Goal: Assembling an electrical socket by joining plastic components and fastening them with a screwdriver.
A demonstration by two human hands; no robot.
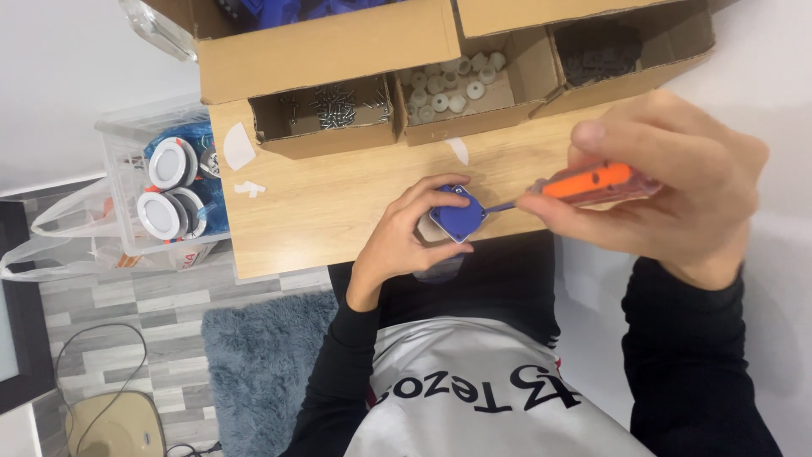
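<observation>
Blue plastic block (458, 213): small, probably light and stiff; left hand (404, 237) clasps its sides, right hand (668, 199) grips orange screwdriver (584, 184).

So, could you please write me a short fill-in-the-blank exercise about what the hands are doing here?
1. The left hand holds a small square part coloured ____.
2. The right hand grips a screwdriver with an ____ handle.
3. The cardboard compartment on the wooden table holds metal ____.

Missing words: blue; orange; screws
</observation>
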